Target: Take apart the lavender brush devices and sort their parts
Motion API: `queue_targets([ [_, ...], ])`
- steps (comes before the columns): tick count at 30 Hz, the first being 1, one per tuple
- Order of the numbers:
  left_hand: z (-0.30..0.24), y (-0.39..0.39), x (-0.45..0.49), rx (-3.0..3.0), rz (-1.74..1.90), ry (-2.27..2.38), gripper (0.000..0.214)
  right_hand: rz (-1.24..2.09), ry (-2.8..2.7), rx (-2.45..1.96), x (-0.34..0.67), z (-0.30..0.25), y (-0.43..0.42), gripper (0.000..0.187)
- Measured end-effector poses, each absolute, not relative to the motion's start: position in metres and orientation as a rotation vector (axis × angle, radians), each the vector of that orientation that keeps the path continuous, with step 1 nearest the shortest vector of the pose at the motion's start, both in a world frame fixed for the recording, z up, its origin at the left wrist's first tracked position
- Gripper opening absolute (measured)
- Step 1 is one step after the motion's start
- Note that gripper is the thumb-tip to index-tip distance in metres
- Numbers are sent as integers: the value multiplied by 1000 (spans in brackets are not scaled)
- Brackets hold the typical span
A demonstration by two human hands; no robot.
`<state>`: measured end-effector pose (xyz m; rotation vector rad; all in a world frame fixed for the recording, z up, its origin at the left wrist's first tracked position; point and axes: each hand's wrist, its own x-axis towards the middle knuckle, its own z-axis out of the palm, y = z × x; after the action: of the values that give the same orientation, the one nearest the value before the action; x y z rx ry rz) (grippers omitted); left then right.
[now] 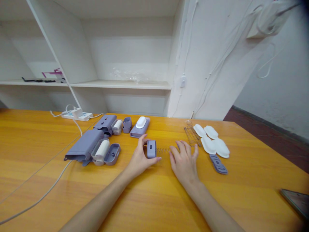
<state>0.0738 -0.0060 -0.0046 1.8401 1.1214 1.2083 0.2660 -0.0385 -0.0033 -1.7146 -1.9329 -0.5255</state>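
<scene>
My left hand [140,158] grips a small purple plastic housing [151,149] with a dark oval hole, thumb at its lower edge and fingers at the upper one. From the housing's right side a thin metal coil spring [163,150] runs across to my right hand [184,162]. The right fingers are bent over the spring's far end, the thumb side close to it. A bit of something purple-grey shows between those fingers, mostly hidden. Both hands rest low over the wooden table [154,199].
Larger purple housings [85,145] with white rollers, a small purple cup [127,125] and a flat purple case [140,127] stand left. On the right lie loose springs [192,133], white pads [214,145], slotted purple plates [218,164] and a phone-like device [295,201]. A power strip [77,115] trails cables.
</scene>
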Motion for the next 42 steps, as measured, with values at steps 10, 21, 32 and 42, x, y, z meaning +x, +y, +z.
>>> queue_targets([
  [10,-1,-6,73,2255,1374,1308,57,-586,-1940,-1747,270,1,-36,18],
  [21,-1,-4,57,1941,1164,1312,65,-605,-1774,-1702,299,-10,-24,22],
  [32,16,-18,57,2003,1240,1327,68,-556,-1854,-1761,289,-9,-26,21],
  [42,18,-40,42,2154,729,1401,68,-565,-1864,-1758,287,-10,-27,20],
])
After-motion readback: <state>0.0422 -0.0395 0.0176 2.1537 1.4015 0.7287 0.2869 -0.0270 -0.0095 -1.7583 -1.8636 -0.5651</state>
